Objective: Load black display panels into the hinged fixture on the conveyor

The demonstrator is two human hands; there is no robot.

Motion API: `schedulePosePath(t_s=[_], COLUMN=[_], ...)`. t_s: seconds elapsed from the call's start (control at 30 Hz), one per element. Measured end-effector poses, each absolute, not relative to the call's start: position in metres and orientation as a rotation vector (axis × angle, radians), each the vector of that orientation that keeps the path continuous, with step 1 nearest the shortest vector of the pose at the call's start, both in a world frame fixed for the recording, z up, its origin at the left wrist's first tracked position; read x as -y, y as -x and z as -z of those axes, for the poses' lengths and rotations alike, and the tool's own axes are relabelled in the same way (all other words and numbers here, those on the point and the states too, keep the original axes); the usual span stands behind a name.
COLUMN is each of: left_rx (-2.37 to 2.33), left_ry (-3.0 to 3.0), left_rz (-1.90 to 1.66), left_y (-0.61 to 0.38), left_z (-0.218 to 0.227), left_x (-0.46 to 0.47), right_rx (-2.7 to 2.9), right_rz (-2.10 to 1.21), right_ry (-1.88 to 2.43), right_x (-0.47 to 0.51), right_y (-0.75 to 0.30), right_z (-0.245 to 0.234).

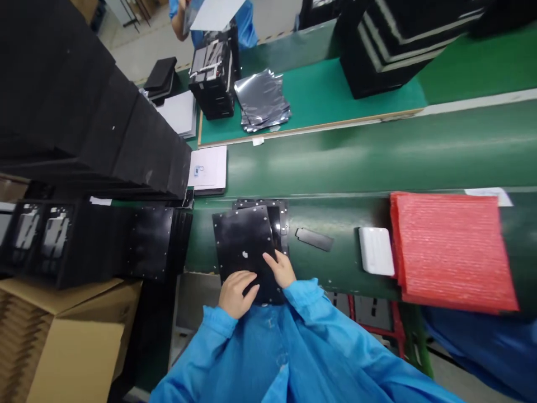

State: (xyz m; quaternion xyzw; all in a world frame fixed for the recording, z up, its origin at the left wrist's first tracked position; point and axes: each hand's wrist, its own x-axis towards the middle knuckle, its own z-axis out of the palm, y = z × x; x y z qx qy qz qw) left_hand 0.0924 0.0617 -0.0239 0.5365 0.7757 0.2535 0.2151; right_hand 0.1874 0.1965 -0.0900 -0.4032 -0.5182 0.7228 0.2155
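A flat black panel (241,232) with small holes along its edges lies slightly turned in front of me, with a small pale spot on its surface. Under and behind it, another black perforated plate (283,215) partly shows. My left hand (235,294) rests on the panel's near left corner, fingers and thumb apart on top. At the panel's right edge, my right hand (282,270) grips it with the thumb on top; its other fingers are partly hidden. A small dark strip-like plate (314,239) lies to the right.
Red bubble-wrap sheets (455,252) and a white box-like object (376,251) are on the right. Tall black blocks (84,112) rise on the left, above a cardboard box (75,347). Silvery bags (263,101) lie on the far bench, where another person's blue sleeve (246,25) shows.
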Motion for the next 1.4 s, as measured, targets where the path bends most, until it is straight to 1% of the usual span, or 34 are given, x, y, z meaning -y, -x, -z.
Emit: schedulePosePath(t_s=[0.2,0.3,0.37,0.47,0.57,0.63,0.77,0.9,1.03,1.1,1.17,1.27,1.33,1.4], left_rx=[-2.219,-2.265,-2.364,-2.488,-2.411,-2.329,-2.283,-2.281,-2.234,-2.225,-2.286,-2.608,-2.862,-3.004], left_ry=[-1.473,-1.475,-1.422,-1.171,-0.849,-0.764,-0.862,-0.859,-0.888,-0.899,-0.880,-0.665,-0.364,-0.105], left_rz=[-0.606,-0.574,-0.518,-0.290,-0.080,-0.061,-0.093,-0.054,-0.055,-0.099,-0.183,-0.367,-0.465,-0.507], left_y=[-0.105,-0.105,-0.098,-0.081,-0.067,-0.062,-0.060,-0.060,-0.050,-0.025,0.021,0.111,0.162,0.190], left_z=[0.039,0.047,0.056,0.072,0.083,0.084,0.079,0.077,0.070,0.056,0.035,0.004,-0.006,-0.004], left_x=[-0.064,-0.058,-0.051,-0.045,-0.049,-0.056,-0.067,-0.074,-0.082,-0.080,-0.069,-0.032,-0.006,0.014], right_rx=[1.411,1.412,1.422,1.503,1.678,1.794,1.877,1.893,1.984,2.042,2.118,2.242,2.341,2.452], right_rz=[-1.864,-1.839,-1.763,-1.512,-1.361,-1.330,-1.275,-1.244,-1.210,-1.142,-1.031,-0.956,-1.043,-1.206], right_ry=[1.259,1.245,1.246,1.286,1.257,1.247,1.346,1.398,1.428,1.430,1.372,1.205,1.093,0.978], right_x=[-0.226,-0.232,-0.236,-0.255,-0.294,-0.322,-0.353,-0.358,-0.363,-0.365,-0.360,-0.330,-0.289,-0.234], right_y=[-0.198,-0.207,-0.223,-0.237,-0.212,-0.179,-0.136,-0.139,-0.148,-0.149,-0.144,-0.119,-0.089,-0.054], right_z=[0.109,0.109,0.107,0.105,0.112,0.121,0.137,0.144,0.139,0.131,0.118,0.096,0.084,0.076])
